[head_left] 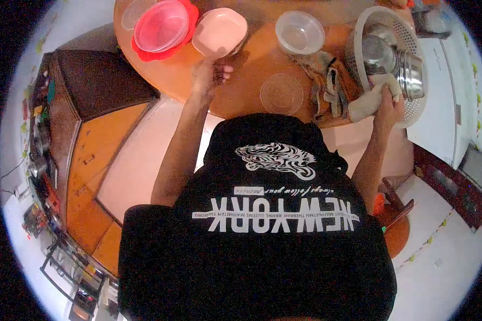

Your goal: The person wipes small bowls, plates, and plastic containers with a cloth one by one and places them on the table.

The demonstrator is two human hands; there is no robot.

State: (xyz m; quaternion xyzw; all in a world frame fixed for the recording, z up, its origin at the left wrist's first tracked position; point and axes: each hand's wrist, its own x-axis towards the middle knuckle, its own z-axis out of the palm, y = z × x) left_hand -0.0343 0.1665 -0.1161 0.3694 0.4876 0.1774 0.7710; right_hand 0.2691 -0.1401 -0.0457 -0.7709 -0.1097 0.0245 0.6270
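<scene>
The black shirt (257, 262) fills the near view, its white print upside down to the camera. Past it, the right hand (392, 107) has its fingers closed around a beige cloth (365, 105), bunched at the table's near edge, just beside the basket (357, 43). To the left of that cloth lies a crumpled brown rag (331, 88), and near it a clear lid (281, 94) flat on the table (238, 91).

A little farther, the left hand (213, 75) is at the near rim of the pink dish (219, 32), fingers partly curled; whether they pinch the rim or only touch it, I cannot tell. The dish sits on the table, beside the red bowl (144, 55), which has a clear tub (162, 25) set in it.

The work looks partway along: dish, red bowl, tub and the clear bowl (300, 33) beyond the rag stand out on the table, while the steel pots (411, 75) sit in the basket. Which of these are finished with, the view does not show. Farthest left is a pale, see-through piece (138, 13), too blurred to name.
</scene>
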